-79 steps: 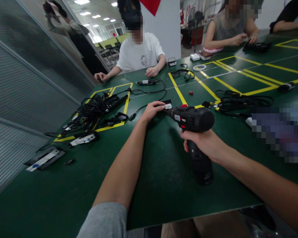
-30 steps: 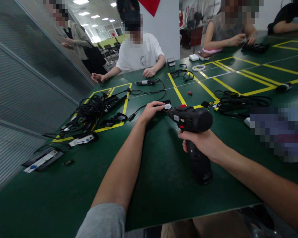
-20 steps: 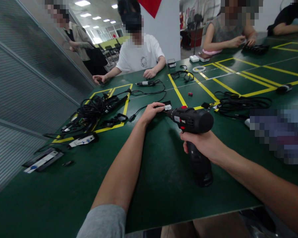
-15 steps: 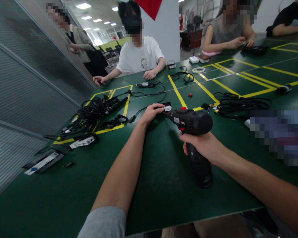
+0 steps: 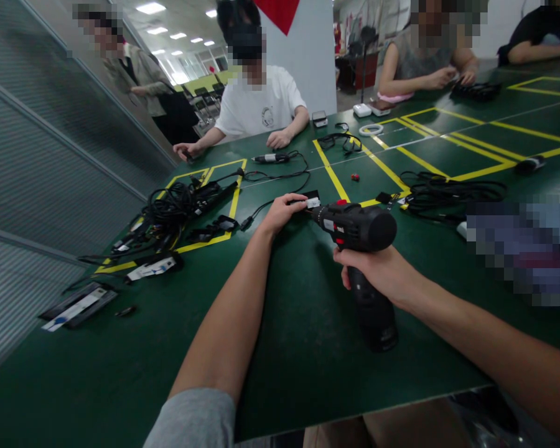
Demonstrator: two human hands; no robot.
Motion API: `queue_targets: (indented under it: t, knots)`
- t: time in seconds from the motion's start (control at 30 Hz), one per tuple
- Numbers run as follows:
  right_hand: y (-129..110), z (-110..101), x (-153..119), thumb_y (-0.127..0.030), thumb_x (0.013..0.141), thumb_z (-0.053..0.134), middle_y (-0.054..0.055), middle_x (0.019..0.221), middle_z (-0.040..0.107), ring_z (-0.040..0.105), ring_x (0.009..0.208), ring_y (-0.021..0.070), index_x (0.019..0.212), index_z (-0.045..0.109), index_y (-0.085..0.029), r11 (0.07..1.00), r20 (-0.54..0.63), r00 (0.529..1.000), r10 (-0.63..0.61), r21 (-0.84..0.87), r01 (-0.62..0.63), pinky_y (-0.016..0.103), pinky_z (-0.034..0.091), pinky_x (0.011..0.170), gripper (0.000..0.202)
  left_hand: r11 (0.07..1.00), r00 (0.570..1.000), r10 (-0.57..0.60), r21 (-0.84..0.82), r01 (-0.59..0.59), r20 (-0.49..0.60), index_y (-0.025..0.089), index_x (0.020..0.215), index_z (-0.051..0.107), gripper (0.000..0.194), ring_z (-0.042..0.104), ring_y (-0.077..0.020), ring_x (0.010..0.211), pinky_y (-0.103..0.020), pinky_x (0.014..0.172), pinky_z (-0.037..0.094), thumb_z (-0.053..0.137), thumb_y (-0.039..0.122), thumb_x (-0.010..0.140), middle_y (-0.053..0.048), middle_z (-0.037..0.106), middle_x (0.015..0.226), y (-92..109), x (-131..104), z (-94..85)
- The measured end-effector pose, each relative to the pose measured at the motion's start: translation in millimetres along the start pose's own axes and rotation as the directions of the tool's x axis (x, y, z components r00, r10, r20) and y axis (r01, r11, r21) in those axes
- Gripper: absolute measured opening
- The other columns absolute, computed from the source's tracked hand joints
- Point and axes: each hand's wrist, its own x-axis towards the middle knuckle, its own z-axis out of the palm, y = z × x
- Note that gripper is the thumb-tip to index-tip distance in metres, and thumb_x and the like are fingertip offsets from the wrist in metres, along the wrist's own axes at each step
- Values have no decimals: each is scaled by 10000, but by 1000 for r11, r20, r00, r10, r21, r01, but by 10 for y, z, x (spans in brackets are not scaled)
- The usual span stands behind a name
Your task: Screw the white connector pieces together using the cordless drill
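My right hand (image 5: 378, 270) is wrapped around the grip of a black cordless drill (image 5: 359, 227) with red accents. The drill points left, and its tip meets or nearly meets a small black box with a white label (image 5: 313, 202). On the box's left side, my left hand (image 5: 282, 211) steadies it against the table with the fingers closed on it. Part of the box is hidden behind that hand and the drill's chuck. A thin black cable (image 5: 261, 211) with a connector at its end lies just left of my left hand.
Tangled black cables (image 5: 177, 202) lie at the left on the green table (image 5: 298, 373), near labelled black pieces (image 5: 79, 306). Coiled cables (image 5: 452, 190) lie at the right. A pen-shaped tool (image 5: 271, 158) lies ahead, before a seated person in a white shirt (image 5: 261, 102).
The whole view has shifted slightly. My hands, the drill and the small box keep their places relative to one another.
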Motion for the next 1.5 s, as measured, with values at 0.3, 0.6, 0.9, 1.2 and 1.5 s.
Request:
queue_targets:
  t: [0.3,0.6,0.9,1.2,1.5]
  knots:
    - [-44,9,-23,-176,671,593,13,481,598,521,428,125,735,597,-172,999,-17,999,29,17,-28,242,372,441,65,1000,1000,8,-1,-8,17,180,1001,734,396,602,-182,897,-322,914,438,760,362,649,-49,704,991,-38,34,-8]
    - [-43,16,-18,-218,694,625,11,465,594,511,413,119,704,568,-182,999,-38,999,37,-13,-38,239,375,430,69,1000,1000,-5,-5,5,1,172,1002,735,413,598,-177,884,-315,887,446,767,369,641,-57,698,1002,-53,36,-8]
    - [-26,6,-17,-180,663,597,-3,452,594,505,396,114,766,581,-177,1000,-21,999,24,16,-24,224,373,412,104,1000,1000,-11,10,11,-13,167,998,738,417,605,-184,902,-318,900,445,759,369,634,-56,706,989,-22,25,0]
    - [-35,19,-14,-226,693,624,7,452,589,502,397,107,670,572,-177,1000,-35,999,28,-10,-28,224,371,413,75,1000,1000,-4,10,4,-9,174,990,738,410,604,-184,894,-319,896,451,758,384,639,-52,706,980,-32,27,-5]
    - [-26,14,-8,-198,670,617,12,461,592,506,405,115,689,573,-176,999,-29,999,34,16,-33,235,373,425,52,1000,1000,8,21,-8,14,179,1009,736,424,609,-198,937,-328,919,443,752,434,671,-60,710,1015,-23,19,-27]
